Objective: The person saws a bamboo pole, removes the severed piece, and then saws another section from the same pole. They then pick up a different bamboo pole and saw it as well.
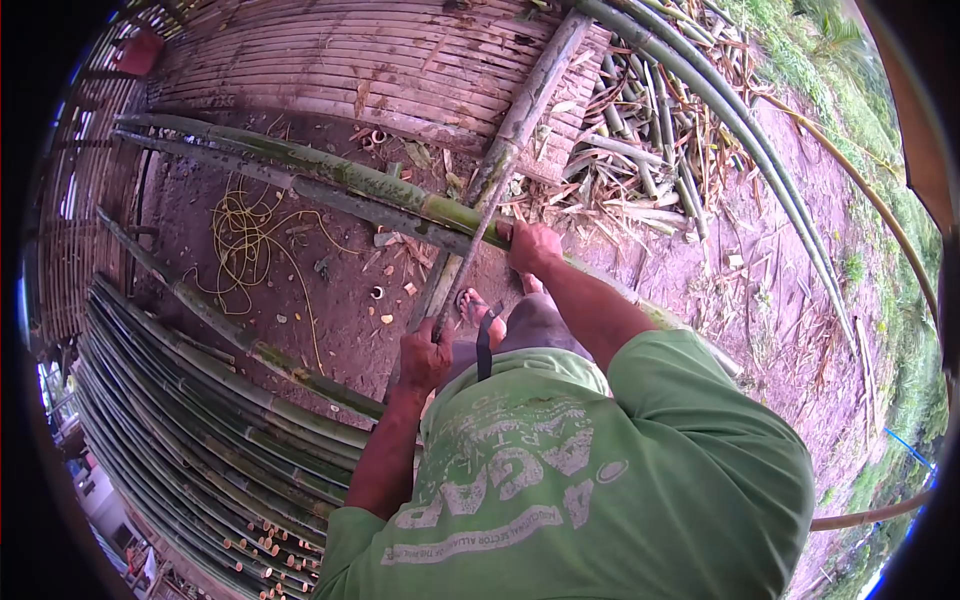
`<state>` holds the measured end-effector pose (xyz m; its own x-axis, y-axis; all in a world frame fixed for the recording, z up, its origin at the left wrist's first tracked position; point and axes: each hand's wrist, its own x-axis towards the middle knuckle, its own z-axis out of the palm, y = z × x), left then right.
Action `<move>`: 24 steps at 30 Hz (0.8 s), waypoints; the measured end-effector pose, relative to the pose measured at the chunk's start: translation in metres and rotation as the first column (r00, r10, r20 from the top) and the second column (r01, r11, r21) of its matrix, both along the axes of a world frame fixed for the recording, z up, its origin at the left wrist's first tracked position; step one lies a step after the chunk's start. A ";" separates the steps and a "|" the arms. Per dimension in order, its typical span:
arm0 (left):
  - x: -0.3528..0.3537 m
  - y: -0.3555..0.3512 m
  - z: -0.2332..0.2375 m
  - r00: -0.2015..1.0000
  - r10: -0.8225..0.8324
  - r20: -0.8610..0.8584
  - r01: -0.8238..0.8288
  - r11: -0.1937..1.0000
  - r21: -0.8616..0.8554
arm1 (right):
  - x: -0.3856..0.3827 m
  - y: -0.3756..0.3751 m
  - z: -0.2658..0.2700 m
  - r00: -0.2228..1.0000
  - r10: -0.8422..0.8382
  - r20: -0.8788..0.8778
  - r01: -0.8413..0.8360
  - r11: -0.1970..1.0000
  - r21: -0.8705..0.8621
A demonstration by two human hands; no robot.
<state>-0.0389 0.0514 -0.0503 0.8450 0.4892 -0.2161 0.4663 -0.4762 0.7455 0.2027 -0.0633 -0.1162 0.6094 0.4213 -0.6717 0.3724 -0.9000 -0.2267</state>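
Wrapped round the lower end of a thin stick (490,218) is my left hand (425,358). The stick slants up and away, crossing over a green bamboo pole (350,178). Closed at the right part of this pole, just right of the stick, is my right hand (536,248); a short brown end shows by its thumb. A second, darker bamboo pole (375,212) runs alongside. Under both lies a thicker bamboo beam (525,115), slanting from the slatted platform toward my left hand. My sandalled foot (478,308) stands below, between the hands.
Many long bamboo poles (215,420) lie stacked at lower left. A tangled yellow cord (240,245) is on the dirt. At the top is a slatted bamboo platform (350,65), with a heap of cut bamboo (650,140) beside it. Long curved poles (760,150) arch on the right.
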 end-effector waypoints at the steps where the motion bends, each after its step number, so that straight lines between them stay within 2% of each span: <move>1: 0.001 0.003 0.002 1.000 -0.012 0.009 0.012 1.000 0.008 | 0.001 0.000 -0.006 1.000 -0.008 0.013 0.008 1.000 0.003; 6: 0.007 0.011 0.004 0.999 -0.039 -0.004 0.039 0.999 0.025 | -0.002 -0.003 -0.023 0.999 -0.028 0.025 0.028 1.000 -0.009; 12: 0.009 0.003 0.006 0.997 0.010 -0.073 -0.014 0.999 -0.052 | -0.001 -0.003 -0.019 1.000 -0.014 0.012 0.014 1.000 -0.010; 15: -0.011 0.005 0.010 0.999 -0.031 -0.022 0.031 0.999 -0.024 | 0.000 -0.003 -0.020 1.000 -0.008 0.002 0.008 1.000 -0.014; 18: -0.023 0.011 0.006 0.991 -0.060 -0.118 0.058 0.998 -0.023 | 0.002 -0.002 -0.013 1.000 -0.025 0.016 0.025 1.000 0.003; 20: -0.013 0.012 -0.013 0.998 -0.030 -0.057 0.029 1.000 -0.006 | 0.011 -0.001 0.001 1.000 0.006 -0.023 -0.005 0.999 0.037; 24: -0.007 0.003 -0.017 1.000 0.006 -0.027 -0.006 1.000 -0.009 | 0.006 -0.004 0.006 0.999 0.026 -0.039 -0.024 0.998 0.050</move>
<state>-0.0461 0.0549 -0.0677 0.8360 0.4919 -0.2433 0.4891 -0.4668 0.7368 0.2088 -0.0674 -0.1103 0.5719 0.4691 -0.6729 0.3842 -0.8780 -0.2855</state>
